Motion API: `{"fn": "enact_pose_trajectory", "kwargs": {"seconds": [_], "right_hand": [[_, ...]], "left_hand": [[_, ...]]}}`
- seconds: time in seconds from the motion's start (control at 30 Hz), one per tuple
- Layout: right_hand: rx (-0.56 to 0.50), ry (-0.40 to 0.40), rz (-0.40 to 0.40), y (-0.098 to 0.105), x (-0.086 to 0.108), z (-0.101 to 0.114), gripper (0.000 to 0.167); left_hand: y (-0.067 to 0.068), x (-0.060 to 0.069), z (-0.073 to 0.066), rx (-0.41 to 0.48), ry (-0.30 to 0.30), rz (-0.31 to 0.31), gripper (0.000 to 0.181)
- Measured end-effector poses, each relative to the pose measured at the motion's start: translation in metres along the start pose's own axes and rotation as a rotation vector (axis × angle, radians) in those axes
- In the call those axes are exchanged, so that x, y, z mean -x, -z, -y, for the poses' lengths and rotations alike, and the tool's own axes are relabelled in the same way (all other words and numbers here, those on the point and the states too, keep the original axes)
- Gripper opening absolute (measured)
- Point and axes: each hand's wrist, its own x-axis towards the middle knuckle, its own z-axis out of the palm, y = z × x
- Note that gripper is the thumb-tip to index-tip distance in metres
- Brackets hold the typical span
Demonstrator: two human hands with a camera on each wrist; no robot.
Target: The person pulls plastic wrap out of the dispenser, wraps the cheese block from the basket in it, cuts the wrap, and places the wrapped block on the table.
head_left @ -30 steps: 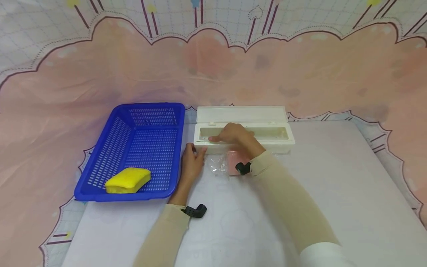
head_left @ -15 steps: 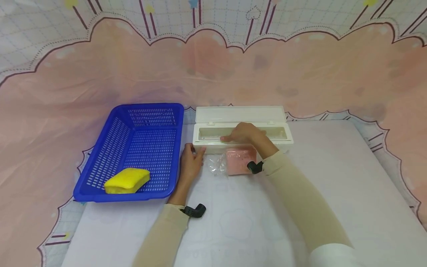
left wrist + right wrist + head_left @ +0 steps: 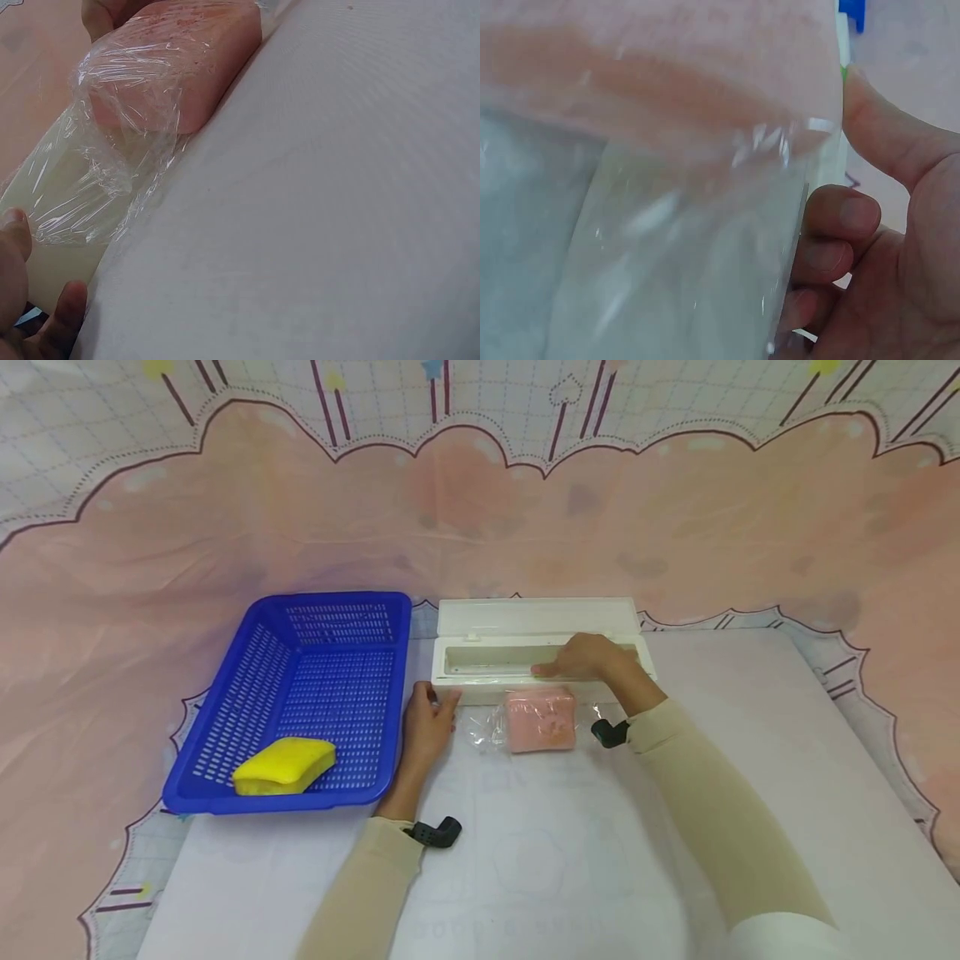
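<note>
A white cling film dispenser lies on the table with its lid raised. My left hand grips its left end, thumb against the front. Along the dispenser's front rim, right of the middle, my right hand pinches with curled fingers; in the right wrist view the thumb touches a small green slider, mostly hidden. Clear film hangs down the dispenser's front. Wrapped in or covered by it is a pink sponge in front of the dispenser, which neither hand visibly holds.
On the left stands a blue perforated basket, close beside my left hand. A yellow sponge lies in its near end. White cloth covers the table, and a peach patterned sheet hangs behind.
My right hand has slid rightward along the dispenser's front rim, uncovering the pink sponge in the head view. The left hand has stayed at the dispenser's left end.
</note>
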Motion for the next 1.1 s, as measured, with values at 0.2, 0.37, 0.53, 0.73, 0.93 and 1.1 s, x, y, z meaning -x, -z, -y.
{"fn": "enact_pose_trajectory", "kwargs": {"seconds": [0.2, 0.37, 0.53, 0.73, 0.93, 1.1], "right_hand": [[-0.005, -0.098, 0.014, 0.006, 0.010, -0.011, 0.088], [-0.033, -0.130, 0.021, 0.011, 0.018, -0.024, 0.092], [-0.022, -0.172, 0.026, 0.017, 0.027, -0.039, 0.095], [-0.016, -0.211, -0.013, 0.018, 0.031, -0.055, 0.109], [-0.048, -0.223, -0.037, 0.021, 0.039, -0.072, 0.121], [-0.057, -0.254, -0.024, 0.023, 0.042, -0.085, 0.125]], "left_hand": [[-0.001, 0.000, 0.000, -0.001, -0.009, 0.000, 0.042], [-0.002, 0.001, 0.000, 0.013, -0.018, 0.000, 0.043], [-0.001, 0.002, 0.000, 0.010, -0.009, -0.003, 0.043], [0.001, 0.002, 0.000, 0.010, -0.005, -0.002, 0.044], [0.002, 0.003, -0.002, 0.003, 0.004, 0.000, 0.044], [0.001, 0.004, -0.003, 0.003, 0.008, 0.003, 0.044]]}}
